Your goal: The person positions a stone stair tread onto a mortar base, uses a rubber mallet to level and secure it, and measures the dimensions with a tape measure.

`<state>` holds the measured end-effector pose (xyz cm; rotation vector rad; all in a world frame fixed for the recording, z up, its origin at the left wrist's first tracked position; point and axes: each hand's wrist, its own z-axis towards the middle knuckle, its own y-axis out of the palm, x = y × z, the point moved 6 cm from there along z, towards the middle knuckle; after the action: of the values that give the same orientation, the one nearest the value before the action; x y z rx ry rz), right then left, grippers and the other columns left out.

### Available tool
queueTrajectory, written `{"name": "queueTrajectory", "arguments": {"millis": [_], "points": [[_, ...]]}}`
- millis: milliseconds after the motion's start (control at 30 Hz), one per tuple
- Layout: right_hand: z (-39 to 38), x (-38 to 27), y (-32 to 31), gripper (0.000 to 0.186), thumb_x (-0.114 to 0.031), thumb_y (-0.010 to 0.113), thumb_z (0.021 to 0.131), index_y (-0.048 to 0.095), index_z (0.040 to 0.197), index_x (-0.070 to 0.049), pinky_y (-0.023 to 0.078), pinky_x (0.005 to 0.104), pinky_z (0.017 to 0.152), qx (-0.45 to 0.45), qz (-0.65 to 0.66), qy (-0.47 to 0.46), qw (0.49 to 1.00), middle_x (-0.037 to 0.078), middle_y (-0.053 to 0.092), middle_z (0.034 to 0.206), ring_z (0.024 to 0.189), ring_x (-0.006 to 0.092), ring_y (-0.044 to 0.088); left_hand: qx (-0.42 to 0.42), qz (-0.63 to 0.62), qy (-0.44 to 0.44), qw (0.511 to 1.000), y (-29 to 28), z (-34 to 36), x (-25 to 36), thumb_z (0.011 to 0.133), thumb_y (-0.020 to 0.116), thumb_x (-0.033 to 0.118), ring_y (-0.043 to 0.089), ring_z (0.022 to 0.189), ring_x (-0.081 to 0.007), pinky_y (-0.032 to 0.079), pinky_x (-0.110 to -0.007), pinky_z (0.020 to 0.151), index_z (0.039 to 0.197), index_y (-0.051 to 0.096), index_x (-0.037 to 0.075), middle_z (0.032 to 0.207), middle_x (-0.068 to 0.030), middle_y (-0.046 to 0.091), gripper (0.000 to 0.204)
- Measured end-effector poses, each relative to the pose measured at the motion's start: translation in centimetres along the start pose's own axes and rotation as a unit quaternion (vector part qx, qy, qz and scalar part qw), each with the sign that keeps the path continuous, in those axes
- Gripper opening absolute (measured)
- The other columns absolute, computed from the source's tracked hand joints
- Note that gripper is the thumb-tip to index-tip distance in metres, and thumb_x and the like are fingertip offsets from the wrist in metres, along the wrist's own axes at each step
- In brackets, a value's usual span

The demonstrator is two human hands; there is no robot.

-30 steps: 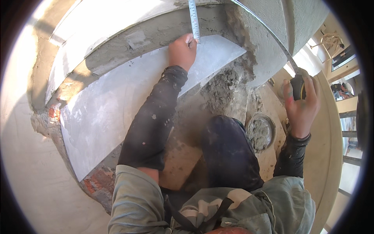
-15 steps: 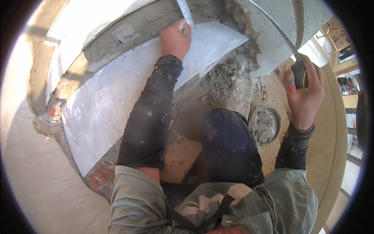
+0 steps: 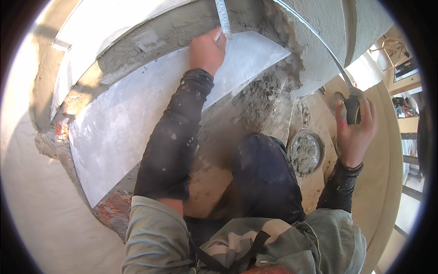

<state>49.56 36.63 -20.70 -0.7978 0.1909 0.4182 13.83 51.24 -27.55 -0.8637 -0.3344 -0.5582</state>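
My left hand [image 3: 207, 51] pinches the end of the tape measure's blade [image 3: 222, 17] at the back edge of a long pale tile [image 3: 114, 123], against the grey mortar step [image 3: 150, 41]. My right hand [image 3: 356, 128] grips the dark tape measure case [image 3: 352, 109]. Between them the silver blade arches up out of the top of the view. The tile lies slanted across a step, with rough mortar along its front edge and exposed red brick [image 3: 114, 205] at its lower left corner.
A pale tiled step [image 3: 93, 23] rises above, beside a curved plastered wall [image 3: 319, 27]. A round pan of mortar [image 3: 305, 150] sits right of my bent knee [image 3: 264, 173]. A curved ledge [image 3: 383, 173], railing bars and scattered items lie at the right edge.
Both hands keep their holds on the tape. Compared with a second ago, my left hand sits a little higher and further left in view; since half a second ago it has dropped slightly.
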Motion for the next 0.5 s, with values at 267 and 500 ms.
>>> {"name": "queueTrajectory", "arguments": {"millis": [267,500], "points": [[-0.6,0.5,-0.2,0.04,-0.016,0.08,0.082,0.068,0.117,0.0,0.054,0.0386,0.078,-0.017,-0.014,0.013,1.0,0.014,0.066,0.098,0.087,0.0317,0.067,-0.016,-0.024,0.011,1.0,1.0,0.7,0.3,0.094,0.073,0.02,0.055,0.049,-0.0216,0.048,-0.036,0.055,0.118,0.076,0.01,0.075,-0.0203,0.068,0.026],[-0.9,1.7,0.0,0.041,-0.015,0.081,0.082,0.068,0.116,0.002,0.053,0.0397,0.077,-0.022,-0.023,0.015,0.999,0.015,0.066,0.099,0.087,0.0331,0.066,-0.047,-0.03,-0.041,0.998,1.3,0.8,0.9,0.093,0.071,0.019,0.069,0.082,-0.0417,0.055,-0.047,0.073,0.11,0.075,0.011,0.089,-0.0223,0.07,0.019]]}}
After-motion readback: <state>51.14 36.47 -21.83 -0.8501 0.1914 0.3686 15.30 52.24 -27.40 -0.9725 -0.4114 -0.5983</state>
